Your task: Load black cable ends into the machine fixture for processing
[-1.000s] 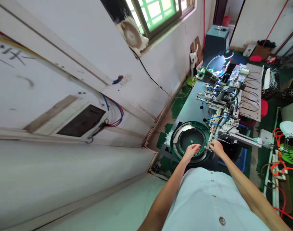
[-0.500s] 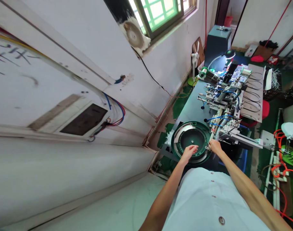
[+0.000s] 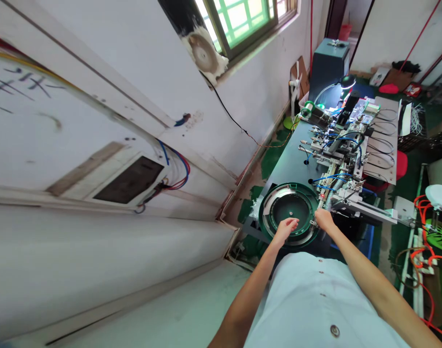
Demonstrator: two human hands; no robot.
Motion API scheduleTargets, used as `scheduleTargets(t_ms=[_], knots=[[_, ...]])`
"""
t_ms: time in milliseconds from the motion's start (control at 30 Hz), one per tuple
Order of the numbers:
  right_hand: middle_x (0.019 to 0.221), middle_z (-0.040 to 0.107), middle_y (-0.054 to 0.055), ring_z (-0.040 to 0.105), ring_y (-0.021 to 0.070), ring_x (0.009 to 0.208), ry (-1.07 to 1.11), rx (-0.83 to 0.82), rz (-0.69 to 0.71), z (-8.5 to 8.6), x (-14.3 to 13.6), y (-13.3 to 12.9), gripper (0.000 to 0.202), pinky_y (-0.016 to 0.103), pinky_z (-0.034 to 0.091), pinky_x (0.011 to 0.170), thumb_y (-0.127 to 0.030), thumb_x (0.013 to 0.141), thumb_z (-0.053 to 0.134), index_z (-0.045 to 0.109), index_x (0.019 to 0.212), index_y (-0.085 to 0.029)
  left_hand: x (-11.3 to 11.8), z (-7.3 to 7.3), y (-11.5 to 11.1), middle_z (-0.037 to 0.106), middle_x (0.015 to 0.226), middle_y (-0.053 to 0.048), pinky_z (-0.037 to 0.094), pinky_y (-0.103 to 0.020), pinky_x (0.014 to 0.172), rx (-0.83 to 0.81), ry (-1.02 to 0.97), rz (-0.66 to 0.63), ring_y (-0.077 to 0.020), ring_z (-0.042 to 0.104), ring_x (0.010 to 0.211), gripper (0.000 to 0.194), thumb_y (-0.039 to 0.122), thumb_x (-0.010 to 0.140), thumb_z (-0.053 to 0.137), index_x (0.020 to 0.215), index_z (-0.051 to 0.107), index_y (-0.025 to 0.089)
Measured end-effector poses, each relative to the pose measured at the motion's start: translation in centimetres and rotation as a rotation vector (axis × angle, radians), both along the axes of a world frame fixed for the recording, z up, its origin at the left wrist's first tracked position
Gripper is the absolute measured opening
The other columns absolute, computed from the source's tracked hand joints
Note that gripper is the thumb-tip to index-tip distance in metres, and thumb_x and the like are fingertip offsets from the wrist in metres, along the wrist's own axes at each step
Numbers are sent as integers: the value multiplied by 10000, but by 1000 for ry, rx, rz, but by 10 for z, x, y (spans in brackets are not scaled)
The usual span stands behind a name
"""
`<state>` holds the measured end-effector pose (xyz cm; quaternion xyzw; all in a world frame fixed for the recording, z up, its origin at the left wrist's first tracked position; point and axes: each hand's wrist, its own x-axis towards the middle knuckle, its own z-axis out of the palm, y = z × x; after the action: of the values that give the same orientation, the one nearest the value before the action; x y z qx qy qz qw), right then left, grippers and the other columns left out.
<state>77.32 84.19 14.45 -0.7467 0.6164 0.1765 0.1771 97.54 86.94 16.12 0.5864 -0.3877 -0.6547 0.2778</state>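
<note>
A: Where are the hands rn?

B: Left hand [image 3: 287,227] rests on the near rim of the green feeder bowl [image 3: 275,200], fingers curled loosely over the edge & inner ring. Too small to tell if it holds anything. Right hand [image 3: 324,220] is at the bowl's right edge, right where the metal track [image 3: 328,191] leaves it; fingertips pinched close at a small metal part there. Can't tell if sth is actually gripped.

A: And the bowl itself?

B: Sits at the near end of the grey workbench [image 3: 291,164], round, dark inside w/ a pale spiral ledge, small dot at its centre. Just beside it on the right: the assembly machine [image 3: 339,150] w/ blue hoses & clamps, running away along the bench.

A: Anything else around?

B: Lit desk lamp [image 3: 346,81] at the far end, solder spool [image 3: 307,107] near it, small white fan [image 3: 292,87] by the wall. Orange cable [image 3: 422,212] on the floor to the right. Window [image 3: 243,19] up in the wall at left. Person's pale buttoned shirt [image 3: 315,299] fills the bottom.
</note>
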Motion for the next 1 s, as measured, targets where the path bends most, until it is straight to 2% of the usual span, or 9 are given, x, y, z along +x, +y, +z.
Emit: scheduleTargets(t_ms=[133,233,467,600,733,867,1000], knots=[[1142,595,89,605,196,977,8,18,35,2,2,-4,298,394,520,834,-326,914,573,575,1144,-137,-18,-4,-10,696,765,-42,455,-258,726,-140,-157,-79,-160,618,717,173,246,793,608,878,741,174],[1127,603,79,607,193,975,14,22,46,3,2,-4,274,395,519,837,-321,918,568,585,1124,-142,-37,-7,-23,688,847,-43,433,-270,801,-248,-286,-151,-173,613,788,188,174,790,593,894,745,210],[1108,609,75,613,187,955,14,-9,-25,4,-2,3,269,384,525,819,-323,918,569,587,1114,-139,-67,-14,-40,604,996,-58,399,-275,846,-400,-509,-325,-187,564,938,175,158,816,579,911,711,222],[1089,615,65,613,182,946,4,-34,-85,6,-7,13,251,383,526,814,-325,927,552,591,1097,-145,-73,-18,-40,571,1038,-66,403,-296,844,-423,-584,-382,-184,547,954,166,139,847,524,895,675,186],[1065,622,58,616,174,927,-34,-22,-82,7,-8,23,237,375,527,806,-326,930,547,598,1080,-148,-77,-20,-39,572,1056,-63,435,-342,837,-422,-614,-392,-177,551,924,123,187,886,517,910,628,140],[1053,627,56,621,173,915,-46,-9,-81,6,-7,26,243,372,531,797,-326,931,547,596,1089,-149,-73,-17,-37,606,983,-45,455,-356,835,-420,-595,-365,-164,564,885,124,245,888,551,899,614,139],[1063,624,59,621,177,924,-49,-9,-92,6,-7,25,255,380,530,804,-327,930,548,589,1109,-149,-64,-13,-33,633,878,-30,456,-344,818,-407,-548,-290,-157,580,831,93,210,868,563,872,625,140]])
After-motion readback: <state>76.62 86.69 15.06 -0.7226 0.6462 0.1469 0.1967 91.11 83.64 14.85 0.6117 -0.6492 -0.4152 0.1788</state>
